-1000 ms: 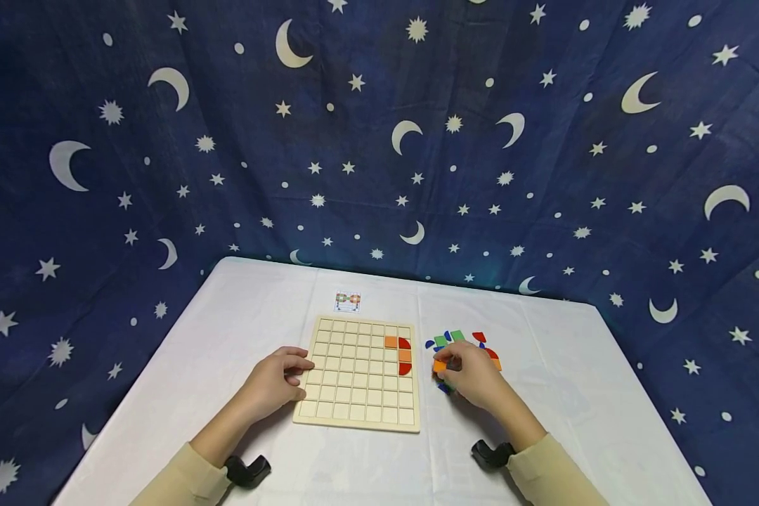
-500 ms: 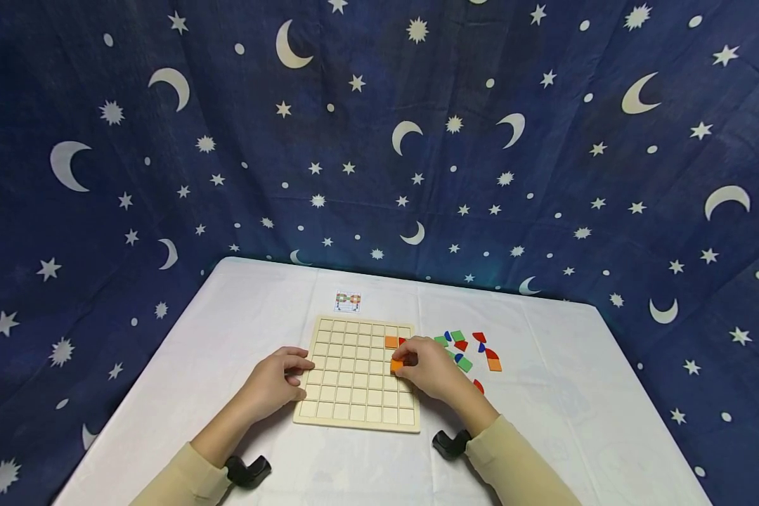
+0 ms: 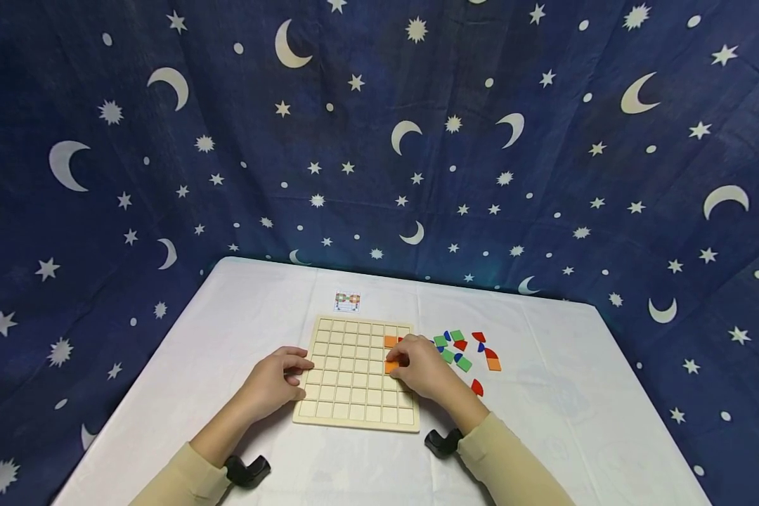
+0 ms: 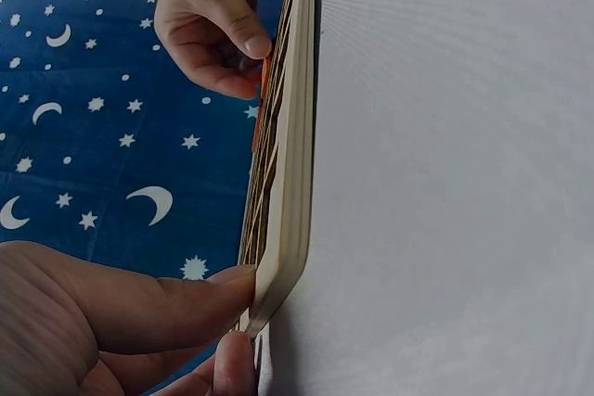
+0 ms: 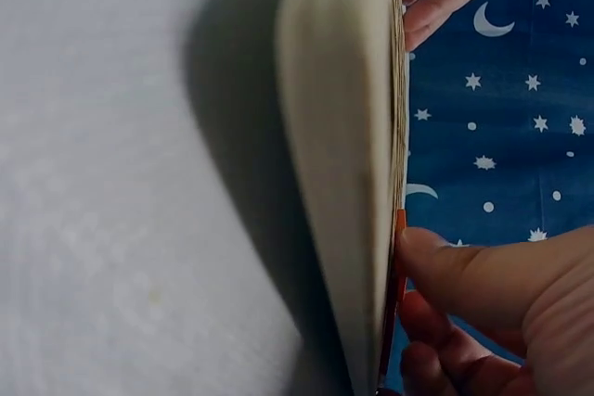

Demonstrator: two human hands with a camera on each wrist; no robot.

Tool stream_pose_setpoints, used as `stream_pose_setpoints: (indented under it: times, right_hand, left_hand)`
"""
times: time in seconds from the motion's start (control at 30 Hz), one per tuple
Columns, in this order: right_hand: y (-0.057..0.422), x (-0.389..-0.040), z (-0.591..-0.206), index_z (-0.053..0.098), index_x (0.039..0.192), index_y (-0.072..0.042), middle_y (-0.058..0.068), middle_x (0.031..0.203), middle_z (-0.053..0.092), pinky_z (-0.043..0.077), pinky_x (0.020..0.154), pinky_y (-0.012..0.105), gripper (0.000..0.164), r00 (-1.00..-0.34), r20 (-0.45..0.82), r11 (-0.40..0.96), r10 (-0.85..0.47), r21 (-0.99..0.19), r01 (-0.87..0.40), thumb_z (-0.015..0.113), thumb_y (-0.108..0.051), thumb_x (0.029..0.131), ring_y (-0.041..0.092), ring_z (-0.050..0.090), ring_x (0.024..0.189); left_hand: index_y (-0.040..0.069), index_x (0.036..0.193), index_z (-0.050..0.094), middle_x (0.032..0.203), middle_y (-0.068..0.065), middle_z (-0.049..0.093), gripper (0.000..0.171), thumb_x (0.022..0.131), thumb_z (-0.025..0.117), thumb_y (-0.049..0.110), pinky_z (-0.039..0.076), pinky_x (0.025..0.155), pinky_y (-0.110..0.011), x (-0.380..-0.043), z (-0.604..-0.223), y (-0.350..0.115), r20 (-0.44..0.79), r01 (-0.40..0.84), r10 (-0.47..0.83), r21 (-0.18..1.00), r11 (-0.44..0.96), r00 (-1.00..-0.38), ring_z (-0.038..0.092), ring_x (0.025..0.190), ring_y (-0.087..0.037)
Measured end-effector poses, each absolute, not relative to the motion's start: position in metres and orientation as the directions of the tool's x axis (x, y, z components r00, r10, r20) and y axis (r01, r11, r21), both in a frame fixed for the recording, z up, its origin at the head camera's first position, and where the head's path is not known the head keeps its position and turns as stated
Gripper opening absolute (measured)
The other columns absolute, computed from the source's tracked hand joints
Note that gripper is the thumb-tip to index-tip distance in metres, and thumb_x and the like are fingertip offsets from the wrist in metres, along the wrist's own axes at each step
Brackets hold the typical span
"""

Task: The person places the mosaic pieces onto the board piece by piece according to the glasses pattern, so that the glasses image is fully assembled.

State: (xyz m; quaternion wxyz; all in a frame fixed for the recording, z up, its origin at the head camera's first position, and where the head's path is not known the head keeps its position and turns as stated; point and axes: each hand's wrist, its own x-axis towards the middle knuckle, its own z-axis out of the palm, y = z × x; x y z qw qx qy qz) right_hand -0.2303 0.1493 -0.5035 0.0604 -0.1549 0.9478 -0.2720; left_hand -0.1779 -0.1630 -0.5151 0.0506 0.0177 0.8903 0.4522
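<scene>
The pale wooden grid board (image 3: 348,379) lies flat on the table. My left hand (image 3: 277,376) holds its left edge, thumb and fingertips at the rim, also seen in the left wrist view. Over the board's right part, my right hand (image 3: 425,367) pinches an orange square tile (image 3: 391,367) between thumb and fingers, right at the grid's surface. One orange tile (image 3: 390,341) sits in an upper cell, and a red piece (image 3: 401,340) peeks out beside it. The hand covers the other cells at the right edge.
Several loose green, red, blue and orange pieces lie right of the board, among them a green tile (image 3: 464,364) and a red quarter-round piece (image 3: 477,387). A small printed pattern card (image 3: 347,301) lies behind the board. A starry curtain hangs behind the white table (image 3: 556,393).
My right hand has come left from the loose pieces to the board, carrying the orange tile, then shifted slightly farther left. The left hand and the board have stayed in place.
</scene>
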Motion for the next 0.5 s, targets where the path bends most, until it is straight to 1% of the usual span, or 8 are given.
stream_pose_setpoints:
  times: [0.13,0.5]
  right_hand:
    - [0.1464,-0.2301,-0.5032,0.083,0.102,-0.020,-0.008,0.093,0.063,0.048,0.081,0.031,0.017,-0.950,-0.037,0.815,-0.310,-0.525,-0.245,0.089,-0.016,0.087,0.016,0.053,0.093]
    - [0.1420,-0.2269,-0.5001,0.083,0.101,-0.020,-0.009,0.092,0.062,0.047,0.078,0.029,0.016,-0.950,-0.024,0.810,-0.311,-0.530,-0.252,0.088,-0.014,0.087,0.014,0.052,0.092]
  left_hand:
    - [0.005,0.119,0.080,0.145,-0.005,0.065,0.049,0.072,0.087,-0.011,0.055,0.075,-0.019,-0.1782,-0.5152,-0.1642,-0.073,-0.012,0.080,0.809,0.587,-0.994,0.064,0.100,-0.013]
    - [0.006,0.118,0.080,0.145,-0.005,0.065,0.049,0.072,0.087,-0.011,0.055,0.075,-0.019,-0.1785,-0.5153,-0.1639,-0.069,-0.010,0.079,0.808,0.589,-0.994,0.065,0.100,-0.013]
